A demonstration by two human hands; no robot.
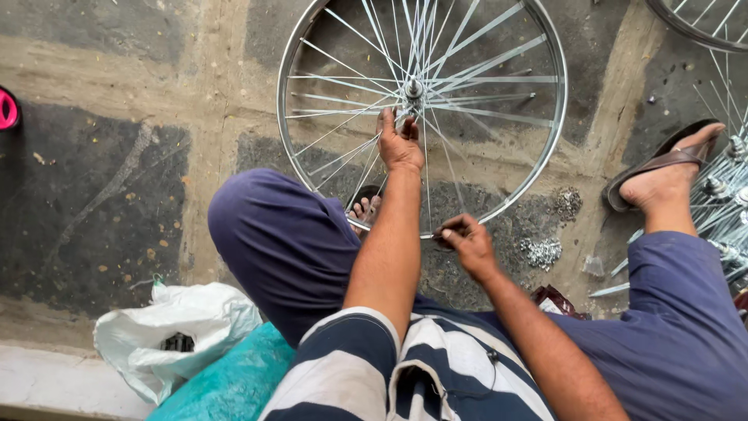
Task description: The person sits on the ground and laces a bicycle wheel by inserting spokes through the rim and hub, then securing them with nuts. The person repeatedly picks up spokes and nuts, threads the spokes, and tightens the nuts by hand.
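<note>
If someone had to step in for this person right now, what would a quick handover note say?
Left hand: gripping spokes just below the hub of the bicycle wheel, which lies flat on the stone floor.
Right hand: at the near rim, pinching something small; too small to tell what.
Nearby: small metal parts in piles to the right, loose spokes by the sandalled foot.
Done: many spokes run from hub to rim.
Left: gaps between the spokes on the right side suggest more are needed.
</note>
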